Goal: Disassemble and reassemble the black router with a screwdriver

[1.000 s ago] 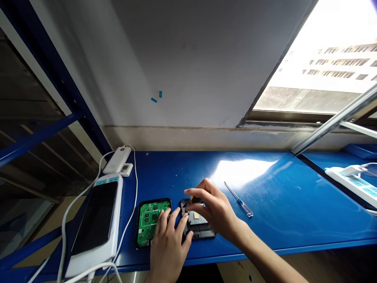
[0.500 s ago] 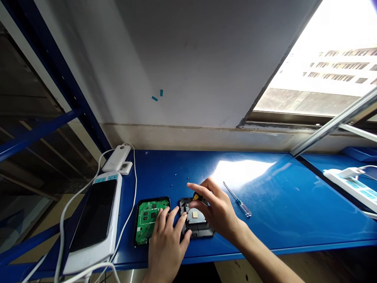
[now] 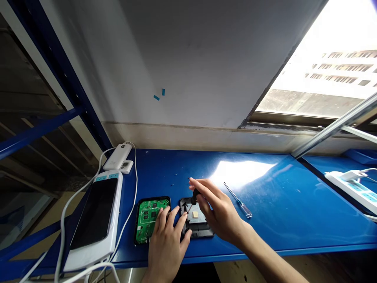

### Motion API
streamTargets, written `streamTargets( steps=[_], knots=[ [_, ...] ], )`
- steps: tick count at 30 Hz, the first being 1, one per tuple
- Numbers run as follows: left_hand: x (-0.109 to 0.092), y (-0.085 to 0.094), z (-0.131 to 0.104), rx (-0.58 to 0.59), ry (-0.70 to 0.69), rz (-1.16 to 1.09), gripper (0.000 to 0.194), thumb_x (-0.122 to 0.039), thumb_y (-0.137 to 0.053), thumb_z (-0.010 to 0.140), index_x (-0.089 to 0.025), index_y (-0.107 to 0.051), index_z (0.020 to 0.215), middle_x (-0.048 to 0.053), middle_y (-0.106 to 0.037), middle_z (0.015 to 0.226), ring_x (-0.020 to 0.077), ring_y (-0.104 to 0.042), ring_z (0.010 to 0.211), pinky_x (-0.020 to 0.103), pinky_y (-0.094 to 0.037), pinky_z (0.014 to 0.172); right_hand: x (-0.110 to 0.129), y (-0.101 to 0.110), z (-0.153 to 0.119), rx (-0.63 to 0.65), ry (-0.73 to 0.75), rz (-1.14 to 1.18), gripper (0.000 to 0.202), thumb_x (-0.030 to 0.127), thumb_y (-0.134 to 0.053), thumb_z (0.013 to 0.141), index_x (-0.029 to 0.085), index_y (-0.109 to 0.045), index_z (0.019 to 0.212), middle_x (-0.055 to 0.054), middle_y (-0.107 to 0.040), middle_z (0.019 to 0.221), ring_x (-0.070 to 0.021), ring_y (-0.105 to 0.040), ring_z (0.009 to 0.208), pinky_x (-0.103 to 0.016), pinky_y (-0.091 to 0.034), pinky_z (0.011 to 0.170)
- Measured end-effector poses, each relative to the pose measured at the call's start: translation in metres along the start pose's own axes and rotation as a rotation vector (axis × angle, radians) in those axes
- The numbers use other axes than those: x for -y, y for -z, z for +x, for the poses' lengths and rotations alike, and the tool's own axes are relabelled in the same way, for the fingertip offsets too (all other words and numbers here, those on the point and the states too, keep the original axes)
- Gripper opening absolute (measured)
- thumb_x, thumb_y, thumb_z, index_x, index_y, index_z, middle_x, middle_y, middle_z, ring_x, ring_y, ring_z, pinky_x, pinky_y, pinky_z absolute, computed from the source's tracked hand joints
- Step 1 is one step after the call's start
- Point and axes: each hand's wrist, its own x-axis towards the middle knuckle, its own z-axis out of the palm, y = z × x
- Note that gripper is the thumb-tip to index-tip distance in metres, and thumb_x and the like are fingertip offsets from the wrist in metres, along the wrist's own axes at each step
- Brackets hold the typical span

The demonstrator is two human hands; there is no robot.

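A short dark-handled screwdriver (image 3: 194, 196) is in my right hand (image 3: 219, 210), its thin shaft slanting down to the left part of a black plastic housing (image 3: 203, 232). Inside that housing lies a grey metal plate (image 3: 200, 215) with a small pale square pad. My left hand (image 3: 167, 239) is spread flat, fingers apart, with fingertips on the housing's left edge near the screwdriver tip. Partly under its fingers, to the left, sits a green circuit board (image 3: 147, 216) in a black shell. What the tip touches is too small to make out.
A second screwdriver (image 3: 238, 200) with a clear blue handle lies to the right. Several tiny screws (image 3: 172, 184) are scattered behind the housing. At left, a phone (image 3: 96, 214) rests on a white power strip (image 3: 85, 257), beside a power bank (image 3: 118, 156) and white cables.
My right hand's fingers have shifted around the screwdriver handle, and the index finger now lies over its top. My left hand stays in place. The view has moved slightly.
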Motion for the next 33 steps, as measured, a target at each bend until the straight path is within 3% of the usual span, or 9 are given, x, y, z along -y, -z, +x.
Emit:
streamTargets(
  steps=[3, 6, 9, 13, 16, 21, 27, 30, 33],
  knots=[
    [-0.0004, -0.0014, -0.0005, -0.001, 0.003, 0.006, 0.029, -0.028, -0.064, 0.09, -0.03, -0.074, 0.118, 0.002, -0.073, 0.126, 0.032, -0.06, 0.123, 0.051, -0.055, 0.102, 0.0009, 0.0009, -0.0014, 0.053, -0.011, 0.033, 0.049, 0.018, -0.044, 0.106, 0.025, -0.038, 0.154, -0.01, -0.07, 0.112, -0.0176, -0.073, 0.092, -0.028, -0.063, 0.075],
    [-0.0008, -0.0016, -0.0011, -0.006, 0.007, 0.023, 0.029, -0.029, -0.064, 0.09, -0.03, -0.074, 0.117, 0.002, -0.073, 0.124, 0.0324, -0.06, 0.122, 0.05, -0.056, 0.101, -0.0015, -0.0013, 0.0004, 0.01, -0.003, 0.008, 0.034, 0.031, -0.059, 0.102, 0.024, -0.057, 0.135, -0.004, -0.067, 0.091, -0.0129, -0.067, 0.068, -0.023, -0.059, 0.061],
    [-0.0006, -0.0004, -0.0007, -0.001, 0.011, 0.024, 0.028, -0.029, -0.064, 0.09, -0.03, -0.074, 0.117, 0.003, -0.073, 0.124, 0.0326, -0.06, 0.123, 0.051, -0.056, 0.1, -0.0016, -0.003, 0.0035, -0.043, 0.03, -0.02, 0.025, 0.038, -0.06, 0.1, 0.021, -0.065, 0.119, -0.004, -0.062, 0.086, -0.0121, -0.063, 0.063, -0.023, -0.056, 0.055],
    [0.0002, 0.0005, 0.0005, 0.009, 0.002, 0.005, 0.028, -0.03, -0.064, 0.091, -0.03, -0.074, 0.118, 0.002, -0.073, 0.126, 0.0327, -0.061, 0.122, 0.052, -0.057, 0.099, 0.0043, -0.0009, 0.0027, 0.031, -0.011, 0.001, 0.038, 0.019, -0.045, 0.105, 0.021, -0.049, 0.143, -0.014, -0.067, 0.115, -0.0189, -0.072, 0.092, -0.03, -0.063, 0.073],
    [0.0003, 0.0004, 0.0003, -0.003, -0.002, 0.015, 0.028, -0.031, -0.065, 0.091, -0.029, -0.074, 0.117, 0.002, -0.073, 0.125, 0.0327, -0.061, 0.121, 0.052, -0.057, 0.099, 0.0049, -0.0013, -0.0011, 0.057, 0.01, 0.009, 0.046, 0.019, -0.049, 0.105, 0.021, -0.041, 0.15, -0.01, -0.07, 0.107, -0.0161, -0.071, 0.083, -0.026, -0.062, 0.07],
    [0.0007, 0.0014, -0.0003, 0.016, -0.009, 0.038, 0.028, -0.033, -0.066, 0.091, -0.03, -0.073, 0.118, 0.003, -0.074, 0.123, 0.0334, -0.061, 0.122, 0.052, -0.059, 0.097, -0.0017, -0.0057, -0.0004, -0.066, 0.057, -0.085, 0.028, 0.04, -0.064, 0.097, 0.02, -0.066, 0.116, -0.002, -0.059, 0.08, -0.01, -0.059, 0.057, -0.02, -0.052, 0.05],
    [0.0005, 0.0008, 0.0001, 0.013, -0.001, 0.005, 0.028, -0.033, -0.065, 0.091, -0.029, -0.073, 0.118, 0.002, -0.072, 0.127, 0.0328, -0.061, 0.123, 0.052, -0.057, 0.101, 0.0052, 0.002, 0.0021, 0.008, 0.012, -0.033, 0.042, 0.014, -0.047, 0.104, 0.019, -0.046, 0.146, -0.014, -0.07, 0.117, -0.0177, -0.073, 0.097, -0.027, -0.063, 0.078],
    [0.0007, 0.0002, -0.0002, 0.005, 0.001, 0.017, 0.029, -0.032, -0.066, 0.091, -0.029, -0.073, 0.119, 0.002, -0.072, 0.127, 0.0334, -0.061, 0.123, 0.052, -0.057, 0.101, 0.0064, 0.0027, -0.0005, 0.006, 0.043, -0.034, 0.043, 0.021, -0.056, 0.103, 0.02, -0.048, 0.145, -0.009, -0.073, 0.102, -0.0137, -0.072, 0.079, -0.022, -0.062, 0.068],
    [0.002, 0.0003, -0.0007, 0.021, -0.001, 0.035, 0.03, -0.032, -0.067, 0.091, -0.03, -0.072, 0.12, 0.003, -0.072, 0.127, 0.0337, -0.061, 0.124, 0.051, -0.058, 0.099, 0.003, -0.001, -0.0009, -0.073, 0.068, -0.087, 0.026, 0.034, -0.064, 0.098, 0.019, -0.067, 0.118, -0.004, -0.067, 0.083, -0.0098, -0.064, 0.061, -0.019, -0.056, 0.054]
  ],
)
